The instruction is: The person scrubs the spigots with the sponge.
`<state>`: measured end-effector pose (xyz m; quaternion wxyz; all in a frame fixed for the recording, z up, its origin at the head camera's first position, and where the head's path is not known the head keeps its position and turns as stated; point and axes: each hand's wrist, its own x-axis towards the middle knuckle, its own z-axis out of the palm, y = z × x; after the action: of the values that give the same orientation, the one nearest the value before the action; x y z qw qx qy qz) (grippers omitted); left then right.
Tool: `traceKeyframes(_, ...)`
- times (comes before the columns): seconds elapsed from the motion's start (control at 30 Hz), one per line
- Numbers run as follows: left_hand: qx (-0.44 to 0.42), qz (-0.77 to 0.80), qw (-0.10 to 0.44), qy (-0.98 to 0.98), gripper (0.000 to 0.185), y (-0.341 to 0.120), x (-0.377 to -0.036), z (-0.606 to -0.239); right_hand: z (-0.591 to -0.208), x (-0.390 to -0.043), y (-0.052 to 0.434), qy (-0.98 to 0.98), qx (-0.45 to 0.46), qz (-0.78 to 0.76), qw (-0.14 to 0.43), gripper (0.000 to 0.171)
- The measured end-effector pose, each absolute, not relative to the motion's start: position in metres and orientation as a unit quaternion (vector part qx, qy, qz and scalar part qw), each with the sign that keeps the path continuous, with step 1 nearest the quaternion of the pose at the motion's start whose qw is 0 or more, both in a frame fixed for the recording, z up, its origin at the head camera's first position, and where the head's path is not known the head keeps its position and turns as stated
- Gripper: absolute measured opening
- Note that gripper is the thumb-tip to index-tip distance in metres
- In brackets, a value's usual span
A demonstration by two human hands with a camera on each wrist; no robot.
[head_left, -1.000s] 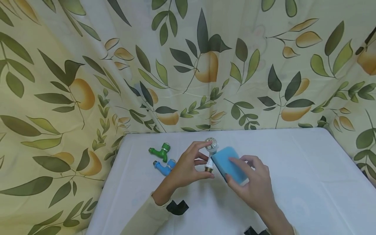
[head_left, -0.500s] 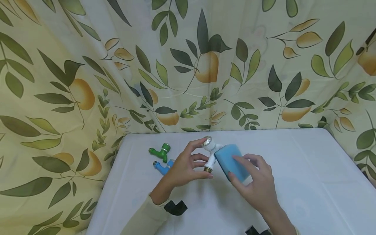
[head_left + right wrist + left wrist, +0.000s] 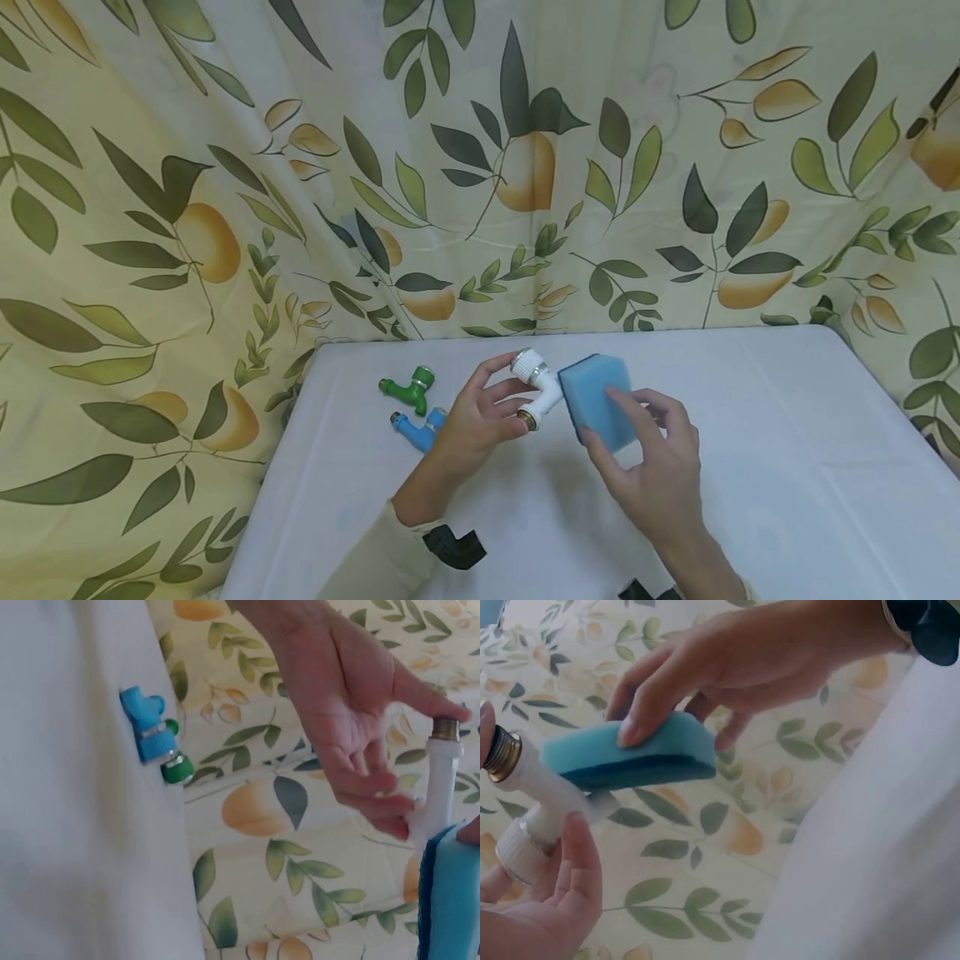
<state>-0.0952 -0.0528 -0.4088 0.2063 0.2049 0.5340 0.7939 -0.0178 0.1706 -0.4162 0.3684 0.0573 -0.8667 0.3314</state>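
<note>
holding a white tap (image 3: 537, 389) above the middle of the counter (image 3: 750, 467), the left hand (image 3: 472, 421) pinches it by thumb and fingertips, one at the ribbed cap end and the others near the brass threaded end. the right hand (image 3: 656, 475) grips a blue sponge (image 3: 596, 400), fingers on top and thumb beneath, and presses its edge against the tap's side. both things are lifted off the counter, toward its far edge.

the tap looks like rigid, light plastic with a smooth body that may slip; the ribbed cap and the threaded end seem the surest places to hold it. the sponge looks soft and light, likely to give under the fingers, so a broad grip across its flat faces suits it.

a green tap (image 3: 408, 389) and a blue tap (image 3: 418, 427) lie close together near the counter's far left corner, left of the left hand.
</note>
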Motion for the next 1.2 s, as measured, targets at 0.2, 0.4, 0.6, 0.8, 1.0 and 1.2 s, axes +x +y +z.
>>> traceKeyframes(0.2,0.182,0.825,0.208,0.494,0.103,-0.047,-0.095,-0.417,-0.417,-0.01,0.159,-0.871,0.073,0.337,0.349,0.062)
traceKeyframes(0.4,0.171,0.839,0.211,0.471,0.103,-0.046,-0.095,-0.418,-0.417,-0.013,0.159,-0.871,0.076,0.318,0.367,0.06)
traceKeyframes(0.6,0.171,0.849,0.215,0.451,0.105,-0.045,-0.094,-0.416,-0.414,-0.015,0.162,-0.871,0.045,0.322,0.367,0.054)
traceKeyframes(0.8,0.147,0.86,0.216,0.438,0.109,-0.038,-0.091,-0.42,-0.417,-0.009,0.148,-0.871,0.075,0.313,0.371,0.054)
traceKeyframes(1.0,0.148,0.875,0.21,0.41,0.108,-0.036,-0.089,-0.422,-0.416,-0.015,0.15,-0.858,0.08,0.28,0.422,0.063)
traceKeyframes(1.2,0.154,0.874,0.205,0.412,0.107,-0.036,-0.088,-0.421,-0.413,-0.01,0.152,-0.87,0.057,0.326,0.366,0.055)
